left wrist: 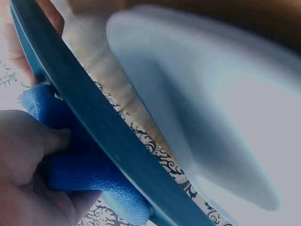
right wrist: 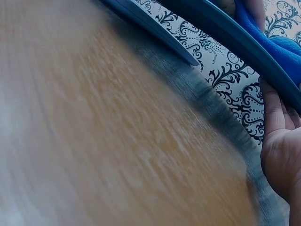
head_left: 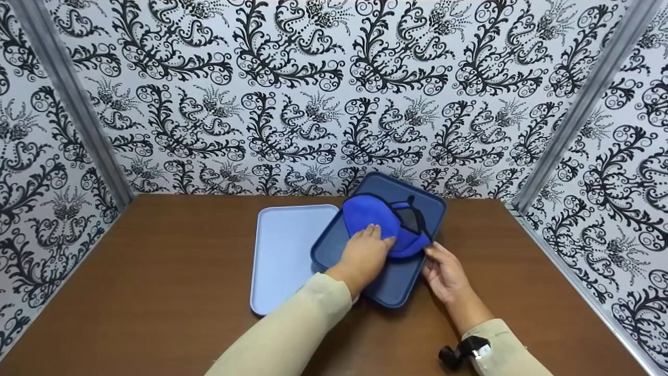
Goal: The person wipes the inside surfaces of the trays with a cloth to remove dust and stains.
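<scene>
A dark blue tray [head_left: 386, 292] is tilted and raised off the table, partly over a light blue tray [head_left: 284, 250]. On it lies a soft bright blue fabric piece [head_left: 362, 209] with black edging and a dark grey panel; its exact kind is unclear. My left hand [head_left: 365, 256] presses on this fabric from above, fingertips and thumb spread on its surface. In the left wrist view, the fabric [left wrist: 80, 172] bulges between thumb and fingers. My right hand [head_left: 446, 274] grips the dark tray's right edge; in the right wrist view its fingers reach the tray's underside [right wrist: 244, 52].
The brown table [head_left: 172, 271] stretches around the trays. Patterned black-and-white walls [head_left: 292, 104] enclose it at the back and sides, with grey metal strips [head_left: 83, 104] at the corners. A black wrist camera [head_left: 462, 352] sits on the right sleeve.
</scene>
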A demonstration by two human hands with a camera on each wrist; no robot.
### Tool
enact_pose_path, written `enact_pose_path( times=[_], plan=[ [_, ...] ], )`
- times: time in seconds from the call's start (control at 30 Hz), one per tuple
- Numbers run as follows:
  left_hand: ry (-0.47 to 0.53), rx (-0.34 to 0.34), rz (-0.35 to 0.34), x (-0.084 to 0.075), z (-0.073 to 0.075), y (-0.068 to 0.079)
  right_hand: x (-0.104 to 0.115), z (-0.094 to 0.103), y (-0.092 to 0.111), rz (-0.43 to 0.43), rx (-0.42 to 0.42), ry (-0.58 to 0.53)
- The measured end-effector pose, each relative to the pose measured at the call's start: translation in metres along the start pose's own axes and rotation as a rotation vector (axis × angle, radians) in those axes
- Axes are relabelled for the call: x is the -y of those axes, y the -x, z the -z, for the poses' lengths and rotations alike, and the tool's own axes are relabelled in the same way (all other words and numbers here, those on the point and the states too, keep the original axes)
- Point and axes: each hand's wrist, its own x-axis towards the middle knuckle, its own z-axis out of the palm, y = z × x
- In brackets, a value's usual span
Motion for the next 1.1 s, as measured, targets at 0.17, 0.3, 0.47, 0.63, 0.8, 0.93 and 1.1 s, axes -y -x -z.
enact_pose_path(
  times=[0.17, 0.3, 0.47, 0.63, 0.8, 0.93, 1.1],
  plan=[
    [0.039, 0.034, 0.025, 0.009, 0.004, -0.002, -0.001, -0.001, -0.001, 0.007, 0.004, 0.022],
    [0.035, 0.029, 0.055, 0.016, 0.008, -0.001, -0.002, -0.001, 0.000, 0.008, 0.013, 0.040],
    [0.031, 0.020, 0.080, 0.023, 0.011, 0.001, -0.003, -0.003, 0.000, 0.003, -0.012, 0.053],
    [0.043, 0.038, 0.102, 0.028, 0.011, 0.001, -0.004, -0.003, 0.001, -0.001, -0.024, 0.061],
    [0.034, 0.030, 0.118, 0.033, 0.009, -0.001, -0.005, -0.003, 0.001, 0.002, -0.037, 0.066],
    [0.001, -0.002, 0.126, 0.036, 0.008, -0.003, -0.004, -0.004, 0.000, 0.011, -0.061, 0.060],
    [-0.004, 0.006, 0.148, 0.041, 0.009, -0.005, -0.002, -0.005, -0.001, 0.017, -0.070, 0.071]
  ],
)
